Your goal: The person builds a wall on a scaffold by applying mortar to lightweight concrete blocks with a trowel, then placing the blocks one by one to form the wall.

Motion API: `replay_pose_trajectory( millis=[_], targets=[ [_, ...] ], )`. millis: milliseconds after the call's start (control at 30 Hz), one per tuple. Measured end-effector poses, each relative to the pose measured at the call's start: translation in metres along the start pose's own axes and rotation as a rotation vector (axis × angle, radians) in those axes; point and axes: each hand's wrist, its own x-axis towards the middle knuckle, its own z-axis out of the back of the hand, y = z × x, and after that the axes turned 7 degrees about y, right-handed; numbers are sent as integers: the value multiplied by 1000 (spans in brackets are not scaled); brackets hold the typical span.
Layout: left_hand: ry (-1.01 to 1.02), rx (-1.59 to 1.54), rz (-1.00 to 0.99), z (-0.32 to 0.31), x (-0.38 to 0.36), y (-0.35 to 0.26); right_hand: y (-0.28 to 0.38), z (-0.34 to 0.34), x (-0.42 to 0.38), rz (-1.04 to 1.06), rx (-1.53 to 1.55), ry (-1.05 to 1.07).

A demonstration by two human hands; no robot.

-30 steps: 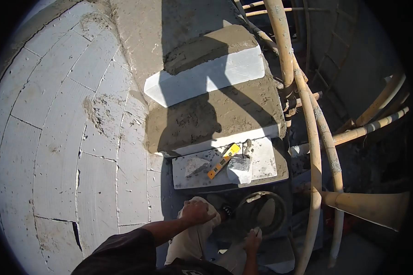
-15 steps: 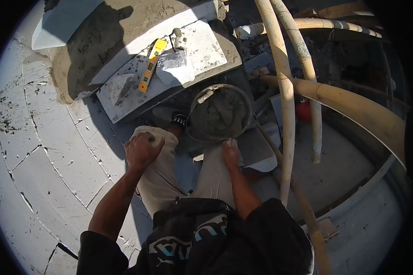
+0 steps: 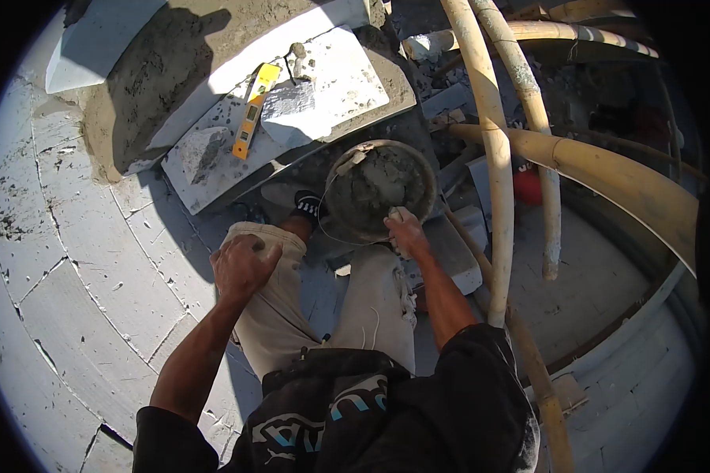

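My left hand (image 3: 244,266) rests on my left knee, thumb apart from the fingers and nothing held. At the near rim of a round bucket (image 3: 432,185), my right hand (image 3: 406,234) is closed, its fingertips reaching over the edge. What lies in those fingers, if anything, I cannot make out. Wet grey mortar (image 3: 371,185) fills part of the bucket, with a lighter patch close to my right hand. The bucket's thin wire handle hangs down on its left side.
A yellow spirit level (image 3: 254,114) lies on a mortar-spattered white slab (image 3: 339,75) beyond the bucket. Bamboo poles (image 3: 489,150) stand and cross on the right. A red rounded object (image 3: 528,185) shows behind them. Pale block paving (image 3: 95,292) covers the left side.
My right hand has moved forward from beside the bucket's near side to over its rim. On my left knee, the fingers have loosened from a fist. The light patch in the mortar is new.
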Motion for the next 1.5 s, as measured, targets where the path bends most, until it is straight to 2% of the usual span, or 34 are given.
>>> replay_pose_trajectory(
  millis=[67, 167, 267, 400, 467, 500, 533, 567, 600, 667, 733, 800, 833, 867, 900, 933, 967, 1067, 1133, 1167, 1233, 1267, 1300, 1333, 1500],
  targets=[
    [20, 11, 11, 0, -7, -7, 4, 7, 6, 67, -147, -6],
    [-13, 33, 2, 4, -5, -9, 27, 16, -12, -6, -227, 22],
    [-19, 6, -8, -2, -6, -6, 0, 26, -16, 156, -326, -8],
    [19, -38, 12, 5, -8, -9, 0, 40, -51, 377, -489, -110],
    [38, -65, -5, 14, -12, -9, 39, 45, -95, 136, -428, 0],
    [18, -75, -19, 17, -16, -9, 40, 51, -101, 131, -489, 1],
    [-18, -87, -18, 21, -18, -6, 71, 47, -130, -17, -474, 30],
    [-55, -92, -23, 15, -16, 2, 54, 59, -125, 99, -522, 19],
    [-7, -114, 6, 18, -14, 5, 61, 64, -138, 344, -731, -39],
    [-40, -176, -7, 16, -14, 13, 89, 72, -165, 196, -798, 16],
    [-48, -206, 43, 26, -18, 16, 148, 53, -213, 51, -709, 100],
    [-3, -242, 58, 29, -16, 18, 190, 40, -233, 12, -827, 138],
    [-24, -259, 69, 28, -14, 21, 207, 34, -239, -14, -880, 154],
    [-45, -277, 81, 27, -12, 24, 222, 30, -240, 45, -918, 202],
    [-63, -294, 94, 22, -10, 28, 245, 16, -250, 30, -898, 207],
    [-185, -261, 86, 8, -2, 33, 273, -6, -263, 14, -874, 213],
    [-192, -280, 100, 7, -2, 35, 299, -26, -270, -1, -847, 222],
    [-183, -353, 124, 12, 2, 44, 365, -64, -264, 47, -800, 331],
    [-115, -389, 136, 17, 3, 51, 420, -93, -254, 76, -851, 361],
    [-82, -404, 142, 21, 5, 56, 445, -104, -251, 135, -783, 434],
    [-87, -432, 154, 23, 10, 64, 498, -136, -245, 139, -645, 471],
    [-89, -444, 157, 23, 13, 67, 527, -156, -246, 201, -705, 425],
    [-96, -445, 157, 24, 16, 70, 559, -176, -248, 191, -650, 492],
    [-102, -445, 158, 24, 19, 73, 588, -194, -244, 164, -622, 447],
    [-89, -457, 144, 37, 38, 88, 726, -297, -237, 362, -961, 325]
  ],
)
